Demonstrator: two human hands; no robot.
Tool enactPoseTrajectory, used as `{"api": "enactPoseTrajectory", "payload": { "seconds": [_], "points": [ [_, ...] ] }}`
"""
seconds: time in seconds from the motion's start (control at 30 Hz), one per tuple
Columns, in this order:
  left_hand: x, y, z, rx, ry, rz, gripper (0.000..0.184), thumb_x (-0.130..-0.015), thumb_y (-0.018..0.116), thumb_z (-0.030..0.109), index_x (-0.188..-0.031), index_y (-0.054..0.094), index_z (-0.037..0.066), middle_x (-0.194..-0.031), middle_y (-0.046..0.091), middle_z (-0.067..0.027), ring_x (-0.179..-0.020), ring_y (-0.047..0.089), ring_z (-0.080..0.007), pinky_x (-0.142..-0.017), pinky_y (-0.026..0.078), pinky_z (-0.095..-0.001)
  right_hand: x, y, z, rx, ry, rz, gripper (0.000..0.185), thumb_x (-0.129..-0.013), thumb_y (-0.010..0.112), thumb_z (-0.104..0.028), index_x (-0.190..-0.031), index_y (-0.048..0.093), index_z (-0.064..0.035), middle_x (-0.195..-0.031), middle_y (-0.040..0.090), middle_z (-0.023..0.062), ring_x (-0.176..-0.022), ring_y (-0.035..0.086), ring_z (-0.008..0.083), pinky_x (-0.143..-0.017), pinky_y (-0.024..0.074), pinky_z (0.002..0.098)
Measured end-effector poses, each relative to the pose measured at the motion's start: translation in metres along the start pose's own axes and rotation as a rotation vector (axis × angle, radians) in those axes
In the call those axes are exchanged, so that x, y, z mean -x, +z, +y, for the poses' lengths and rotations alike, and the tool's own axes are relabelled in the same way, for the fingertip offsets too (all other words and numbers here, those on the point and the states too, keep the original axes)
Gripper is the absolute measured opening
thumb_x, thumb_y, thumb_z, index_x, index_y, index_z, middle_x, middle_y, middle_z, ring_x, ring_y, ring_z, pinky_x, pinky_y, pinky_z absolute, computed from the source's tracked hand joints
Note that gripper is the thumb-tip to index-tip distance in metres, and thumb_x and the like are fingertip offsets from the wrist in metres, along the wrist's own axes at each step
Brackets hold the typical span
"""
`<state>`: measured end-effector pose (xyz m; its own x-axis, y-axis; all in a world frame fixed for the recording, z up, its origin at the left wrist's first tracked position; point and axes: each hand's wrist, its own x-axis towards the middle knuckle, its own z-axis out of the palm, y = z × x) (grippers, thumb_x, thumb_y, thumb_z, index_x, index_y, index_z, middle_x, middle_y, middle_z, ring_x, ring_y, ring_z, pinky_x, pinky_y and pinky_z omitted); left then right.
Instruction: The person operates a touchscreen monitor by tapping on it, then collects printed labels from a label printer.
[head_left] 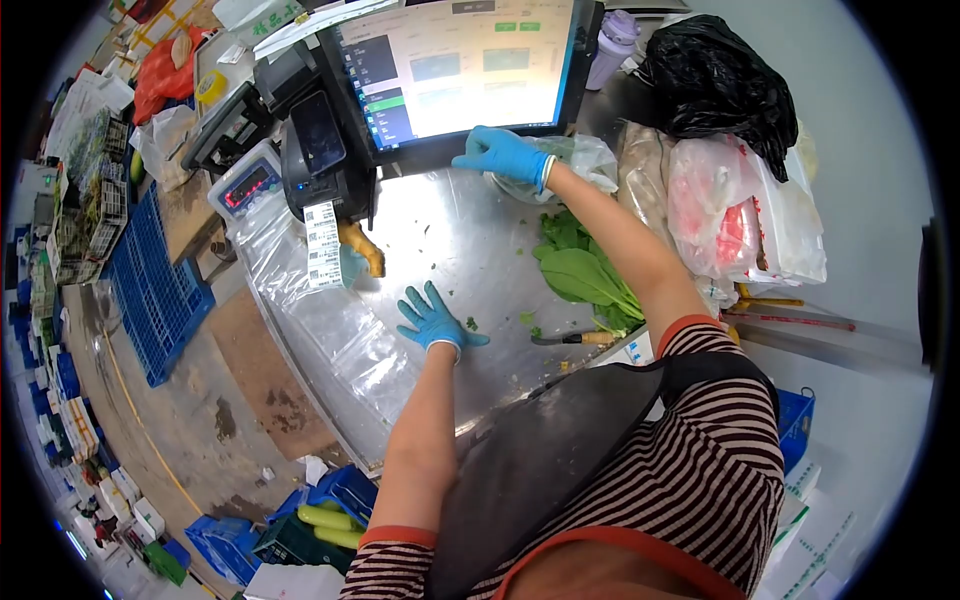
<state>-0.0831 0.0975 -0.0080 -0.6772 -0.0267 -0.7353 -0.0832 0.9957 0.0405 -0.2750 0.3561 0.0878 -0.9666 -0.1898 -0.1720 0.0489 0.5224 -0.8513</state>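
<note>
Screen entry judged in hand; light, exact fingertip aim called for. Right hand seen part-curled at monitor lower edge; contact, grip cannot be told. Left hand splayed, laid on smooth steel table. Broad-leaved greens noted near wood-handled knife; knobbly root beside paper labels.

1. The scene is brightly lit; the screen just beyond the right hand glows, its lower part washed nearly white.
2. White glare pools on the metal counter between that hand and the left hand.
3. Glints streak the plastic film left of the left hand.
4. Both hands look fairly sharp; small details far left of them turn soft.
5. Wide-lens distortion bends the outer scene, and black fills the corners.
</note>
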Motion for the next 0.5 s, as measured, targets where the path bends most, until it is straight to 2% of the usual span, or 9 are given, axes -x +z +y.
{"api": "enactPoseTrajectory", "payload": {
  "seconds": [0.1,0.5],
  "points": [
    [-0.003,0.002,-0.001,0.007,0.006,-0.001,0.170,-0.038,0.092,0.071,-0.164,-0.007,0.013,-0.169,-0.013,-0.0228,-0.155,-0.012,-0.0469,-0.116,0.004,-0.0725,0.004,0.007,-0.005,-0.047,-0.013,-0.013,0.041,-0.087,0.077,-0.043,-0.077,0.058,-0.0082,-0.077,0.062,0.0064,-0.073,0.059,0.0147,-0.071,0.0503,0.0316],
    [0.002,-0.004,0.001,0.012,0.005,-0.018,0.169,-0.040,0.092,0.070,-0.164,-0.008,0.013,-0.169,-0.013,-0.0219,-0.155,-0.011,-0.0463,-0.117,0.004,-0.0718,0.010,0.013,-0.017,-0.077,0.016,-0.045,0.043,-0.087,0.078,-0.044,-0.078,0.060,-0.0058,-0.084,0.061,0.0080,-0.075,0.060,0.0177,-0.074,0.0507,0.0338]
  ]
}}
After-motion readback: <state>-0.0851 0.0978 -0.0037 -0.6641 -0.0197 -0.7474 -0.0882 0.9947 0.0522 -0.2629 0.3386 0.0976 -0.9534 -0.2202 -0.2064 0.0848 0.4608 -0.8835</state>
